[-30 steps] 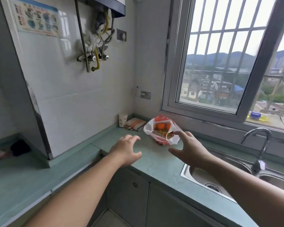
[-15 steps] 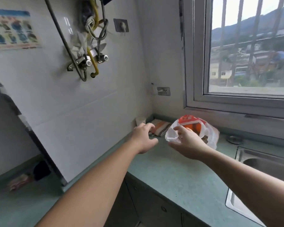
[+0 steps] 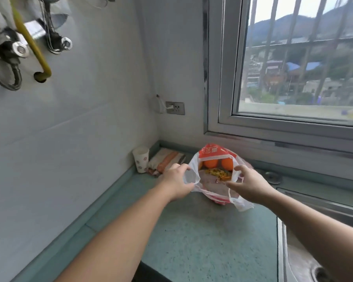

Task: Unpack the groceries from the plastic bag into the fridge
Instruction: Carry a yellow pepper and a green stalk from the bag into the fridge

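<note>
A white and red plastic bag (image 3: 212, 151) sits on the green countertop (image 3: 202, 237) in the corner under the window. Its mouth is spread wide and shows two oranges (image 3: 210, 163) and a yellow packet (image 3: 216, 171) inside. My left hand (image 3: 176, 183) grips the bag's left handle. My right hand (image 3: 251, 185) pinches the right handle. No fridge is in view.
A paper cup (image 3: 141, 159) and a folded striped cloth (image 3: 167, 161) lie against the wall behind my left hand. A steel sink (image 3: 314, 231) lies to the right. A round metal cap (image 3: 272, 177) sits by the window sill. Pipes and valves (image 3: 29, 45) hang on the wall at upper left.
I have moved closer to the corner. Both hands reached the bag, took hold of its handles and pulled its mouth apart.
</note>
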Motion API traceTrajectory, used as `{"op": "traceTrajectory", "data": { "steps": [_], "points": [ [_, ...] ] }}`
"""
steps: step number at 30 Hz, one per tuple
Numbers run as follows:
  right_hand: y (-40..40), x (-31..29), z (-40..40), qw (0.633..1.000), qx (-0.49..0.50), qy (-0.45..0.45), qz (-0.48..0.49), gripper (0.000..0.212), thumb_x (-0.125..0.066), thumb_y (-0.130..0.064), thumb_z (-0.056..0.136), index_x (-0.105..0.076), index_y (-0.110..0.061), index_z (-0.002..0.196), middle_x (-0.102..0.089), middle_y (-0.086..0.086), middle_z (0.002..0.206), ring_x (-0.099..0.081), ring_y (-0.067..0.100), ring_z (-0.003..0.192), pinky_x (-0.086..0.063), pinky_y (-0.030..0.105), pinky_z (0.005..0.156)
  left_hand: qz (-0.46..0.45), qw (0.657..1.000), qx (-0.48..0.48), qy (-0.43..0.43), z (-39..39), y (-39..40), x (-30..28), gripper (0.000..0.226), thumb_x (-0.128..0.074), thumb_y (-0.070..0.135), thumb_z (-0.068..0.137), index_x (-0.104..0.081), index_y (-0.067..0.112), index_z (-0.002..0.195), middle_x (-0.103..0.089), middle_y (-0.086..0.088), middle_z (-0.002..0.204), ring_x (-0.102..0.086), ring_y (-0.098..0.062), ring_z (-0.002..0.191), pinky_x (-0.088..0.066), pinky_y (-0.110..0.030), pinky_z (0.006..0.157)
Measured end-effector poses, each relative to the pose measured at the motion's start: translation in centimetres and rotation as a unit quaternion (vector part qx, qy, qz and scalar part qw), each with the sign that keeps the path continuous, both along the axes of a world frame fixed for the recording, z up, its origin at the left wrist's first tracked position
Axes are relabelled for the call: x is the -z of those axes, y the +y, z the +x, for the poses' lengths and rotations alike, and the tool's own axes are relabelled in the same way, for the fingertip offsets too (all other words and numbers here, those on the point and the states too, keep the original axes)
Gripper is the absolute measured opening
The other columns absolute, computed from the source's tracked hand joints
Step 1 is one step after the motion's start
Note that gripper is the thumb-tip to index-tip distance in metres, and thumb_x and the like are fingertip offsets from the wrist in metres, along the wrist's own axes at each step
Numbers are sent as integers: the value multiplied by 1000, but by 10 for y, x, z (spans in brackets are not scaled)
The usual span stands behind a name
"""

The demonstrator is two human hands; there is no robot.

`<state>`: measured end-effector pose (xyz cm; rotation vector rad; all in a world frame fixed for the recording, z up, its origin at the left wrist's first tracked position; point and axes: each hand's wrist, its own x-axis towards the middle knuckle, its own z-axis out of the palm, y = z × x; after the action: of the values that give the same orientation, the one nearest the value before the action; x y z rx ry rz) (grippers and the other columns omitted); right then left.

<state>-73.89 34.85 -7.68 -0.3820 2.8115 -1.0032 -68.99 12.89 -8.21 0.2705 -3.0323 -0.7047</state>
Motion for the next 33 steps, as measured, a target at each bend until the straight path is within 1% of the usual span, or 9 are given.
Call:
{"op": "traceTrajectory", "data": {
  "steps": [2,5,8,12,19,24,26,29,33],
  "points": [
    [-11,3,-19,1000,20,1,16,57,-68,-31,86,-45,-16,136,-53,9,130,-49,15,95,-44,20,71,10,1000,24,-13,-27,-12,16,52,-58,37,83,-46,32,133,-42,5,137,-51,-18,111,-48,-34,87],
    [-33,7,-42,999,39,1,34,57,-68,-31,86,-45,-17,136,-52,7,130,-49,14,92,-40,13,57,17,997,71,-36,-67,-23,37,56,-58,37,84,-44,29,138,-41,2,143,-50,-22,120,-48,-37,94],
    [-51,19,-63,998,48,0,36,52,-66,-27,87,-47,-19,134,-53,5,128,-47,12,98,-42,21,77,35,994,98,-42,-104,-28,57,56,-58,34,86,-44,25,139,-42,-1,146,-49,-22,125,-45,-37,99],
    [-66,55,-82,997,56,-33,41,45,-62,-25,87,-49,-18,130,-57,4,127,-56,18,105,-50,29,88,49,988,128,-75,-139,-22,86,55,-56,31,89,-42,20,142,-49,-6,140,-50,-24,123,-46,-38,99],
    [-82,109,-120,993,65,-92,38,39,-56,-14,93,-50,-22,130,-57,0,127,-57,15,108,-52,31,93,71,982,139,-103,-181,-13,127,47,-44,13,97,-44,20,143,-50,-5,143,-50,-25,128,-44,-39,105],
    [-85,146,-146,992,39,-115,44,38,-52,-13,94,-55,-16,131,-60,1,128,-58,19,114,-48,30,97,5,981,149,-123,-219,-17,150,48,-42,9,96,-45,21,142,-51,-4,141,-51,-26,125,-47,-38,100],
    [-90,157,-153,991,33,-117,49,30,-53,-16,94,-63,-15,122,-64,1,119,-61,20,107,-49,28,90,-27,983,140,-115,-232,-25,159,47,-41,9,95,-46,23,139,-50,-2,139,-50,-25,122,-48,-42,98],
    [-98,176,-164,990,22,-117,75,13,-55,-19,90,-68,-16,90,-68,1,91,-63,22,82,-53,31,69,-56,990,99,-88,-248,-36,166,43,-44,13,94,-45,27,135,-46,0,137,-50,-25,118,-51,-44,94],
    [-109,201,-171,986,-3,-137,95,22,-47,-20,90,-55,-23,71,-61,0,76,-56,14,66,-36,24,50,-114,988,78,-65,-271,-44,169,43,-47,17,96,-37,22,138,-38,-6,143,-43,-28,127,-48,-44,96]
  ]
}}
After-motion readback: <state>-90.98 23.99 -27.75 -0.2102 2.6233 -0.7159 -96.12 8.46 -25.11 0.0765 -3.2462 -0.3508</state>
